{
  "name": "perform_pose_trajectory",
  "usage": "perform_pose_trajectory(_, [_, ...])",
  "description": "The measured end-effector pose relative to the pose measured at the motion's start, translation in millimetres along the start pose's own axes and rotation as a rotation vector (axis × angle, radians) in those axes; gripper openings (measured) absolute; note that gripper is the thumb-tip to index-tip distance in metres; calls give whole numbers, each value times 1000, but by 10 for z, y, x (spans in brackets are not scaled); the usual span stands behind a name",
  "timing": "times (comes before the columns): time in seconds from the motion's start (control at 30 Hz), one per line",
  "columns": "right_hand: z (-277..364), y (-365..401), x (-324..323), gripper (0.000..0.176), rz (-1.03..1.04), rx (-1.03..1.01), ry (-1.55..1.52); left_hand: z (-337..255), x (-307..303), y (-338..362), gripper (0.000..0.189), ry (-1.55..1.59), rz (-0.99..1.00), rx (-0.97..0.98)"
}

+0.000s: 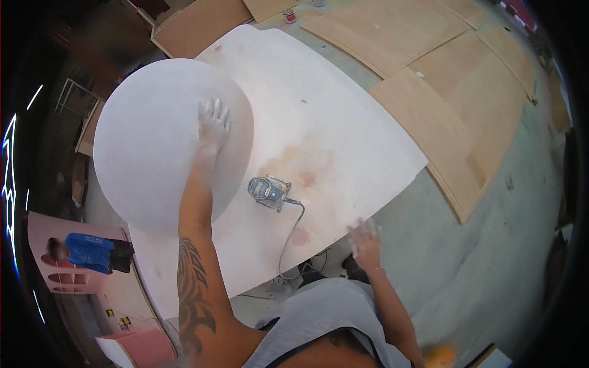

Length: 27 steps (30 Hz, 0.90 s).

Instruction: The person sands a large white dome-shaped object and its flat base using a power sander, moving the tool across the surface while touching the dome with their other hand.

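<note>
My left hand, whitened with dust, lies with its fingers spread on a large smooth white round form. That form stands on a big white board. An electric sander rests on the board to the right of the form, its cord trailing over the near edge. My right hand is beside the board's near right edge, fingers apart and holding nothing. Orange-brown and pinkish stains mark the board around the sander.
Large wooden panels lie on the grey floor to the right. A small can stands beyond the board's far end. At the left, a person in a blue shirt stands by a pink shelf unit. Cables lie near my body.
</note>
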State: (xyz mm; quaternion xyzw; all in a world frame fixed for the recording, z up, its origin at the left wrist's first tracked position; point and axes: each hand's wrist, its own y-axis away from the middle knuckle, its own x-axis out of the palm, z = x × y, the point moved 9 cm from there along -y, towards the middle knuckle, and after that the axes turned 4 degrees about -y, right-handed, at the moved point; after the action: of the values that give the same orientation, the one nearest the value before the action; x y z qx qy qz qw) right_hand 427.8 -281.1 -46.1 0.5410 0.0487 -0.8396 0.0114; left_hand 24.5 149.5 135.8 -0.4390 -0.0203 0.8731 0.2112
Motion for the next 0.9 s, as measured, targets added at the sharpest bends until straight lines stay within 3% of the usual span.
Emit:
perform_pose_trajectory(0.03, [-420,116,-170,59,-85,113,-1,-135,24,76,48,63,-1,57])
perform_pose_trajectory(0.1, [-1807,725,117,58,-215,500,44,-296,110,303,48,86,49,122])
perform_pose_trajectory(0.17, [-3554,1796,719,54,-171,954,-395,-425,158,572,47,110,94,193])
perform_pose_trajectory(0.2, [-3723,2413,785,63,-186,1568,-1037,-474,173,729,47,91,66,236])
perform_pose_trajectory(0.23, [-4213,3109,1097,73,-309,1777,-1229,-496,117,836,47,70,35,277])
perform_pose_trajectory(0.27, [-4503,3634,1148,71,-267,1823,-1322,-449,38,913,47,69,41,257])
perform_pose_trajectory(0.3, [-4503,3856,754,42,-177,1896,-1047,-427,-19,1004,49,66,79,270])
perform_pose_trajectory(0.33, [-4622,3990,534,39,-8,1833,-849,-404,-79,1079,51,63,114,285])
perform_pose_trajectory(0.37, [-4764,4001,344,37,144,1756,-651,-230,-131,1126,58,153,83,151])
perform_pose_trajectory(0.4, [-4796,3888,204,37,132,1740,-646,-31,-182,1157,66,242,44,19])
perform_pose_trajectory(0.47, [-4628,3755,52,35,-149,1599,-803,500,-422,1178,87,128,105,-311])
perform_pose_trajectory(0.53, [-4525,3685,144,39,-92,1618,-957,939,-550,1204,101,84,-42,-569])
perform_pose_trajectory(0.6, [-4451,3581,231,42,-25,1627,-918,947,-560,1019,101,3,70,-590])
perform_pose_trajectory(0.73, [-3847,2645,-220,43,144,1321,-920,941,-507,881,100,6,125,-587])
perform_pose_trajectory(0.8, [-3871,2187,-591,42,188,1229,-930,935,-511,849,96,18,228,-605])
perform_pose_trajectory(0.87, [-4086,1587,-973,40,175,1064,-707,837,-542,813,93,60,215,-644])
perform_pose_trajectory(0.9, [-4181,997,-1157,38,160,863,-530,834,-597,737,90,87,183,-662])
